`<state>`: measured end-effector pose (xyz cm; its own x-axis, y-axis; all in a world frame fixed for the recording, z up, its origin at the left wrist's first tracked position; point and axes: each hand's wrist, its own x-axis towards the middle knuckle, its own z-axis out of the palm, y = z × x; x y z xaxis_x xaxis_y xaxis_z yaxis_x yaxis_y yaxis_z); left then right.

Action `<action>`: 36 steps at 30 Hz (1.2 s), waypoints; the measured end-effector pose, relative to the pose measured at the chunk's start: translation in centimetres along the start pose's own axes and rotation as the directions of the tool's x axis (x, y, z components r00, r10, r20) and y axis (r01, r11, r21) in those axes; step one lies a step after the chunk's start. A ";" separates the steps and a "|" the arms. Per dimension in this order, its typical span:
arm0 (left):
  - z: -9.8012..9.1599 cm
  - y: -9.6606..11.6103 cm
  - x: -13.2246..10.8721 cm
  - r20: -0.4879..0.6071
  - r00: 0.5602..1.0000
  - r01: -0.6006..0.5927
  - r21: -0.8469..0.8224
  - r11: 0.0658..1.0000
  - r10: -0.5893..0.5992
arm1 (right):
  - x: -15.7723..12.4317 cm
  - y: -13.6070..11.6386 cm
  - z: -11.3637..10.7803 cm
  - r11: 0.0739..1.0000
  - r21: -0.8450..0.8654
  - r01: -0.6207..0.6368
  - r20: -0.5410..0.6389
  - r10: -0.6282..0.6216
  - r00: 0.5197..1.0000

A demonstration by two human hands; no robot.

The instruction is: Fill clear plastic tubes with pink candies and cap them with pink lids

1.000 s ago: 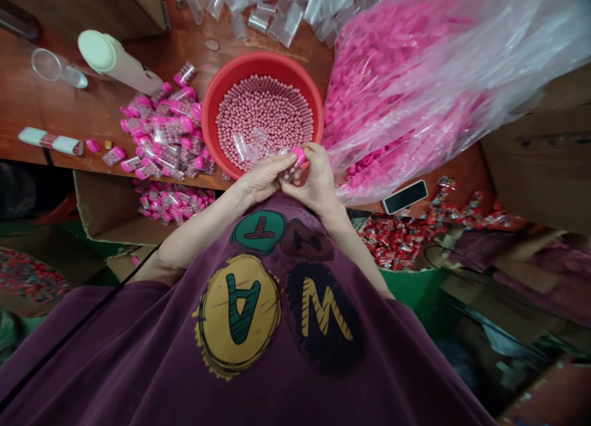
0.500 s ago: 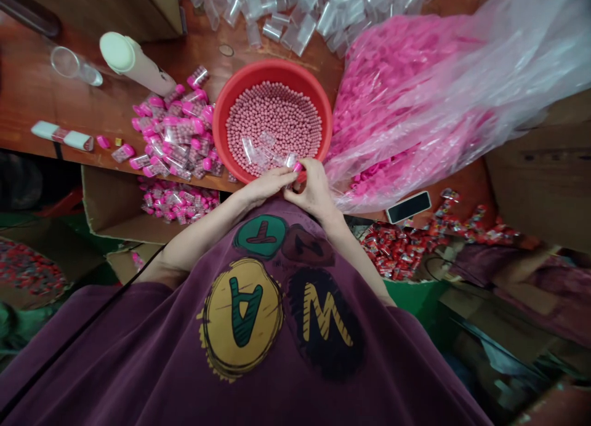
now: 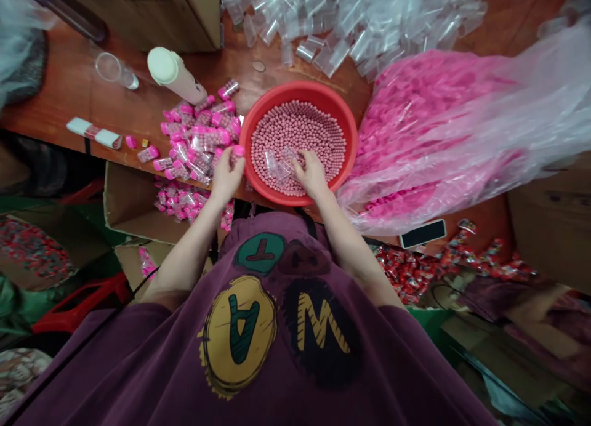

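A red bowl full of small pink balls stands on the wooden table, with a few clear tubes lying on the balls near its front. My right hand reaches into the bowl with curled fingers touching one of those clear tubes. My left hand is at the bowl's left rim, closed on a filled tube with a pink cap, right beside a pile of finished pink-capped tubes.
A big clear bag of pink caps lies to the right. Empty clear tubes are heaped at the back. A white bottle, a clear cup, a phone, and a cardboard box holding filled tubes are nearby.
My hands have parted: the left carried the capped tube left toward the pile, the right went forward into the bowl. The view shifted, so everything sits more to the right.
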<state>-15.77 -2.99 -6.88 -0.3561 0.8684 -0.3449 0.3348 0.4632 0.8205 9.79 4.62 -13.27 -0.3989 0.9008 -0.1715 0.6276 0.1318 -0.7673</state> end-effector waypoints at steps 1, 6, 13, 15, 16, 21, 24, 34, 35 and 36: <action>-1.3 -0.7 0.7 -0.056 0.998 0.009 0.040 0.999 -0.007 | 1.0 0.3 0.4 0.997 -0.059 -0.048 -0.005 0.047 0.999; -2.3 -1.1 2.1 -0.218 0.968 -0.070 0.253 0.965 0.127 | 3.7 0.5 1.5 0.958 -0.254 -0.131 0.120 0.165 0.979; 3.2 1.5 -0.5 -0.069 0.959 -0.243 0.300 0.922 0.275 | 4.3 3.0 -1.3 0.940 -0.305 -0.151 -0.068 0.137 0.988; 3.6 1.8 -1.3 -0.033 0.961 -0.254 0.283 0.925 0.274 | 5.4 2.9 -0.7 0.937 -0.327 -0.126 -0.006 0.131 0.991; 3.6 1.8 -1.5 -0.021 0.963 -0.252 0.269 0.929 0.268 | 6.0 2.5 0.1 0.940 -0.328 -0.094 0.051 0.117 0.992; 2.6 2.0 -1.7 0.024 0.982 -0.189 0.137 0.972 0.187 | 7.7 0.7 4.4 0.994 -0.106 -0.018 0.157 0.035 0.987; 2.9 2.4 -0.8 0.044 0.993 -0.107 -0.009 0.994 0.107 | 6.5 0.9 4.9 0.988 0.131 -0.077 0.062 0.069 0.996; 7.9 6.6 2.0 0.182 0.980 0.165 -0.484 0.859 -0.085 | 0.5 -1.0 1.1 0.871 0.491 -0.007 -0.055 0.039 0.998; 7.6 7.0 1.9 0.208 0.974 0.186 -0.506 0.842 -0.090 | 0.1 -1.0 0.5 0.880 0.474 -0.009 -0.038 0.031 0.999; 7.1 7.4 1.7 0.250 0.964 0.213 -0.520 0.827 -0.092 | -0.2 -1.0 -0.2 0.894 0.448 0.001 -0.029 0.013 0.999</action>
<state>-7.70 3.19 -4.70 -0.1562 0.8389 -0.5215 -0.2522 0.4766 0.8422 9.41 4.38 -12.30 -0.3706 0.9143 -0.1634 0.2612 -0.0662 -0.9630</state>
